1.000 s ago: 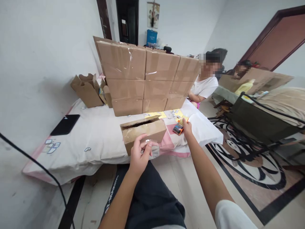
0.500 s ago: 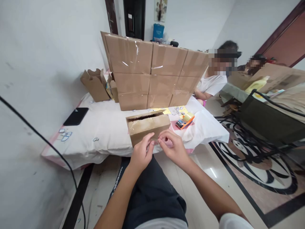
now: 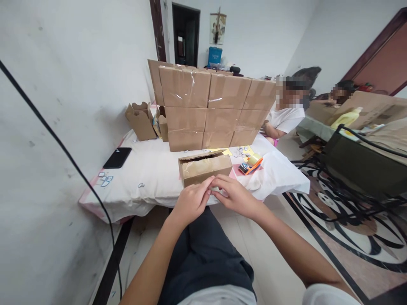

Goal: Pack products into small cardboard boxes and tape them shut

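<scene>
My left hand [image 3: 192, 202] and my right hand [image 3: 235, 197] meet fingertip to fingertip in front of a small cardboard box [image 3: 207, 167]. Both are closed in a pinch; whatever is between the fingers is too small or hidden to make out. The box rests near the table's front edge, with a dark gap along its top flap and shiny tape on its side. To its right lies an orange tape dispenser [image 3: 251, 165] with a roll of tape. Behind it rises a wall of stacked, taped cardboard boxes [image 3: 203, 114].
A white patterned cloth covers the table [image 3: 152, 169]. On the left lie a black phone-like slab [image 3: 117, 158] and open cardboard holders [image 3: 141, 122]. A black cable [image 3: 68, 150] hangs at the left. A person in white [image 3: 286, 118] sits beyond the stack; a dark chair [image 3: 359, 169] stands right.
My hands have drawn closer, their fingertips now touching, and the clear sliver seen between them before is hidden. The view has shifted, so the table things appear slightly further right.
</scene>
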{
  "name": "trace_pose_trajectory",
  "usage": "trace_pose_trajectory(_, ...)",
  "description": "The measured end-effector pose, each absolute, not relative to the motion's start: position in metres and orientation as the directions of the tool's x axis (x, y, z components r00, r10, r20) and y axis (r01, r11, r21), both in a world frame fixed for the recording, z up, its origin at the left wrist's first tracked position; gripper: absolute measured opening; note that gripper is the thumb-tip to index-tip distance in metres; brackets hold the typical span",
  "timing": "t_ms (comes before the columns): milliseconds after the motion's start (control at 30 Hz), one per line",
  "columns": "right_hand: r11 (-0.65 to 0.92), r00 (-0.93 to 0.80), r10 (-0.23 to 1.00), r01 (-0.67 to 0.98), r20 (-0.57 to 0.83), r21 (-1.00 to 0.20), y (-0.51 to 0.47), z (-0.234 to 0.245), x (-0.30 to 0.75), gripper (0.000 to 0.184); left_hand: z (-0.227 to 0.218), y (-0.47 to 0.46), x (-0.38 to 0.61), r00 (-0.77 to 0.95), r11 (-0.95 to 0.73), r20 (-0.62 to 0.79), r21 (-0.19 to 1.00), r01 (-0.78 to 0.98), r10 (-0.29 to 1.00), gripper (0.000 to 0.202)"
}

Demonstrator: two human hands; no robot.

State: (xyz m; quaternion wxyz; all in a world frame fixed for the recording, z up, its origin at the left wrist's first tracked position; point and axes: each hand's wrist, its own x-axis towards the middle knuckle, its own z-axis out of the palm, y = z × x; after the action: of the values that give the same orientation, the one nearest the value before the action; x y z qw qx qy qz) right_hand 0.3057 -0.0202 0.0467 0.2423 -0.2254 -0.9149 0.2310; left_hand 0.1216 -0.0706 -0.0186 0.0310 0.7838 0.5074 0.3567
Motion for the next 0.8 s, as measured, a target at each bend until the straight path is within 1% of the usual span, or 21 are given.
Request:
trace_pose_trajectory(133,0.802,-0.776,0.519,0.297,0.358,-0.518,-0.022,0.042,0.303,0.018,-0.021,-0.075,0.122,0.218,-0.482,0.533,0.426,0.765,0.817,0.047)
trace_pose_trajectory(233,0.808,-0.769,0.533,0.338,0.354,-0.482,-0.023,0.039,0.304,0.016,-0.023,-0.077,0.126,0.223,-0.486,0.528,0.434,0.759,0.819,0.047)
trace_pose_trajectory(333,0.807,-0.747,0.562,0.399,0.356,-0.437,-0.026,0.037,0.309,0.013,-0.025,-0.075,0.126,0.220,-0.470,0.480,0.499,0.728,0.849,0.051)
trace_pose_trajectory(400,0.800,-0.713,0.585,0.427,0.387,-0.422,-0.025,0.038,0.312,0.013,-0.024,-0.068,0.122,0.183,-0.425,0.441,0.550,0.719,0.879,0.056)
trace_pose_trajectory(467,0.784,-0.667,0.613,0.444,0.424,-0.434,-0.019,0.040,0.314,0.012,-0.020,-0.056,0.115,0.091,-0.376,0.486,0.529,0.761,0.869,0.053)
trace_pose_trajectory(533,0.757,-0.619,0.643,0.423,0.452,-0.498,-0.006,0.044,0.315,0.009,-0.016,-0.040,0.109,0.017,-0.321,0.582,0.425,0.846,0.813,0.050)
trace_pose_trajectory(567,0.735,-0.595,0.662,0.400,0.455,-0.547,0.003,0.047,0.314,0.009,-0.013,-0.033,0.107,0.008,-0.287,0.613,0.358,0.889,0.790,0.052)
trace_pose_trajectory(600,0.706,-0.570,0.686,0.373,0.452,-0.602,0.013,0.050,0.313,0.009,-0.012,-0.026,0.106,0.017,-0.251,0.620,0.294,0.922,0.785,0.056)
trace_pose_trajectory(667,0.624,-0.532,0.742,0.328,0.407,-0.709,0.033,0.057,0.309,0.010,-0.011,-0.017,0.106,0.053,-0.204,0.579,0.199,0.959,0.814,0.065)
trace_pose_trajectory(733,0.519,-0.515,0.796,0.309,0.319,-0.797,0.053,0.062,0.303,0.013,-0.014,-0.014,0.108,0.068,-0.182,0.526,0.167,0.969,0.848,0.066)
trace_pose_trajectory(800,0.428,-0.529,0.818,0.301,0.224,-0.852,0.071,0.065,0.296,0.018,-0.019,-0.015,0.110,0.071,-0.179,0.494,0.175,0.968,0.867,0.064)
